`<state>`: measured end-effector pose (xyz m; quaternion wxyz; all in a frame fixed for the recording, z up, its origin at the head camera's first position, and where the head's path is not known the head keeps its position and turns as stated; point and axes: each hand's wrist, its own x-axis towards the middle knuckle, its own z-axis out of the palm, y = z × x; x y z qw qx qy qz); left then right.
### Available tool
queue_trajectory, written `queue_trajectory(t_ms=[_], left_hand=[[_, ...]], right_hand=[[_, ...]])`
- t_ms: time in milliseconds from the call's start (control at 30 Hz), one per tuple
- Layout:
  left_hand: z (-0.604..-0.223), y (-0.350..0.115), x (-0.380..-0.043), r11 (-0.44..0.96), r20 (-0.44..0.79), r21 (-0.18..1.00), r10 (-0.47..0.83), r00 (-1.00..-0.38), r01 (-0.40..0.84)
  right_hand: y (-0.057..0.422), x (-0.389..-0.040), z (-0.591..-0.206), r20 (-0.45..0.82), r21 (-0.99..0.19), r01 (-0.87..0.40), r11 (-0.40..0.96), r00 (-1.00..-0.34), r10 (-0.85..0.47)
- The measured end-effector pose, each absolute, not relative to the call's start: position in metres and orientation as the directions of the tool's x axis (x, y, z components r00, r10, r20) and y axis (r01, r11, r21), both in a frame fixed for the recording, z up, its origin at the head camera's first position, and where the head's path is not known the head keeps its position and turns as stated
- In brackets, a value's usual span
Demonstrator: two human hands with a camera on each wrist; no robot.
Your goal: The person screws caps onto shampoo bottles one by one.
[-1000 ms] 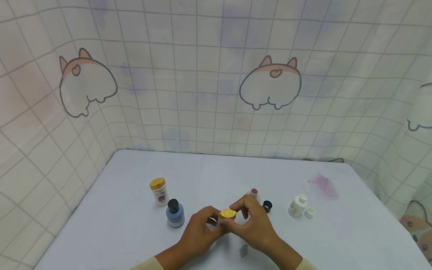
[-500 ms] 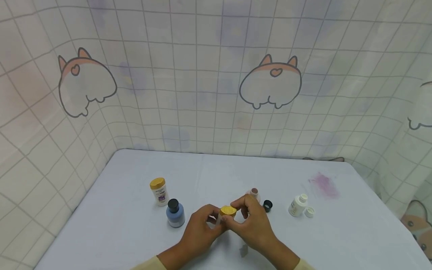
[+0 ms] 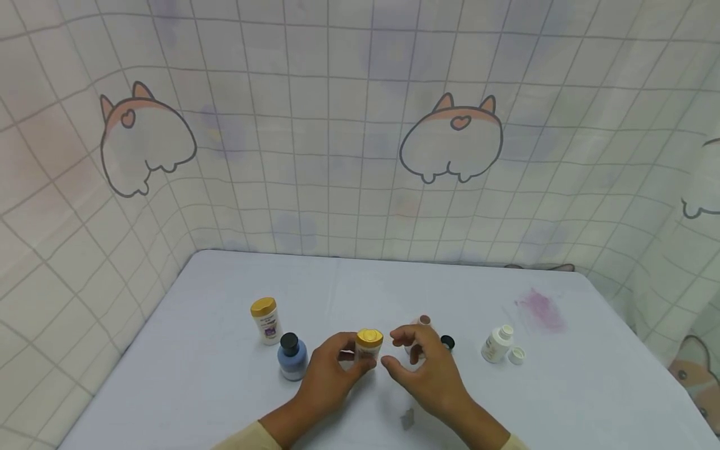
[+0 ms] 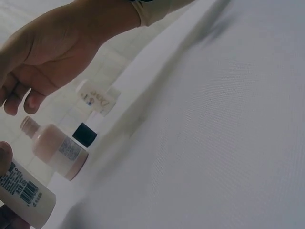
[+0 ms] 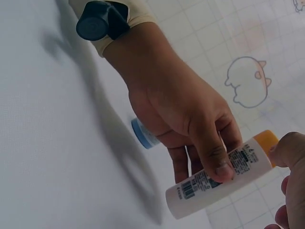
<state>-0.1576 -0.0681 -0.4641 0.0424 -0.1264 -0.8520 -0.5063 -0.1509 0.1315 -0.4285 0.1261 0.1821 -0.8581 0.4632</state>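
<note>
My left hand (image 3: pixel 326 372) grips a small white bottle (image 5: pixel 190 198) with a yellow cap (image 3: pixel 369 338), thumb and fingers around its body. The cap sits on the bottle, and printed text and a barcode show in both wrist views. Just right of the cap, my right hand (image 3: pixel 430 372) stands apart from it in the head view, thumb and fingers spread in a loose curve with nothing between them. Behind the right hand is an uncapped pink bottle (image 4: pixel 57 152), partly hidden in the head view. A black cap (image 3: pixel 447 342) lies beside it.
Left of the hands stand a blue bottle (image 3: pixel 292 361) with a black cap and a white bottle (image 3: pixel 269 326) with a golden lid. To the right are an uncapped white bottle (image 3: pixel 497 344), its white cap (image 3: pixel 517 355) and a pink stain (image 3: pixel 540 309) on the white table (image 3: pixel 225 400).
My right hand has let go of the yellow cap and drawn back to the right, its fingers spreading. The left hand has moved the bottle slightly left and away from me.
</note>
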Motion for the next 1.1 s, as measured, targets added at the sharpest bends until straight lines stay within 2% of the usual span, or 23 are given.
queue_trajectory(t_ms=[233, 467, 867, 1100], left_hand=[[-0.469, -0.068, -0.162, 0.466, 0.148, 0.869, 0.081, -0.986, 0.168], [-0.475, -0.068, -0.167, 0.488, 0.167, 0.859, 0.021, -0.986, 0.156], [-0.476, -0.071, -0.170, 0.483, 0.144, 0.866, 0.011, -0.989, 0.131], [-0.478, -0.073, -0.170, 0.507, 0.115, 0.855, 0.020, -0.993, 0.110]], right_hand=[[0.142, -0.149, -0.429, 0.417, -0.740, -0.448, 0.502, -0.891, -0.181], [0.151, -0.148, -0.430, 0.438, -0.750, -0.455, 0.480, -0.885, -0.155], [0.163, -0.150, -0.435, 0.499, -0.715, -0.512, 0.477, -0.851, -0.164], [0.168, -0.150, -0.438, 0.475, -0.730, -0.476, 0.490, -0.869, -0.137]])
